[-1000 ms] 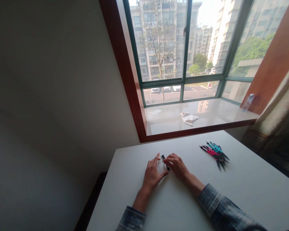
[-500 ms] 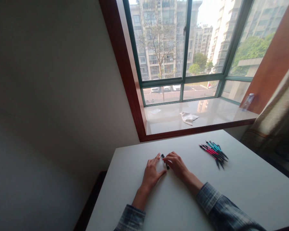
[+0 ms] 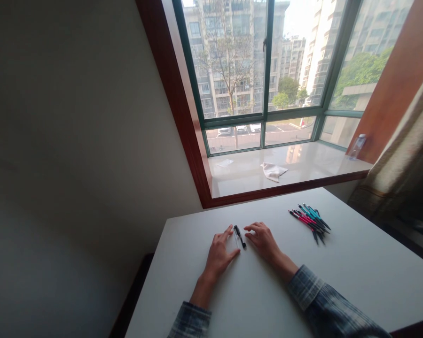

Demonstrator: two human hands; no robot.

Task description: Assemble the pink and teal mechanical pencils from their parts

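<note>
A black pen (image 3: 240, 238) lies on the white table (image 3: 268, 300), with a thin pale strip (image 3: 236, 238) along its left side; I cannot make out whether that strip is a second pen. Just left of them rests my left hand (image 3: 218, 252), thumb and fingers spread, the tips near the two ends of the strip. My right hand (image 3: 263, 240) hovers to the right of the pen, fingers loosely bent and apart, holding nothing. Farther right lies a loose pile of pens (image 3: 310, 221) in red, turquoise and black.
Behind the table is a window sill (image 3: 239, 180) with a crumpled white cloth (image 3: 273, 172) and a clear bottle (image 3: 357, 147). A wall (image 3: 91, 164) stands on the left, and a curtain (image 3: 391, 159) hangs on the right.
My right hand has let go of the black pen and drawn back to the right, leaving the pen in plain sight. My left hand stays beside it. The view has shifted slightly.
</note>
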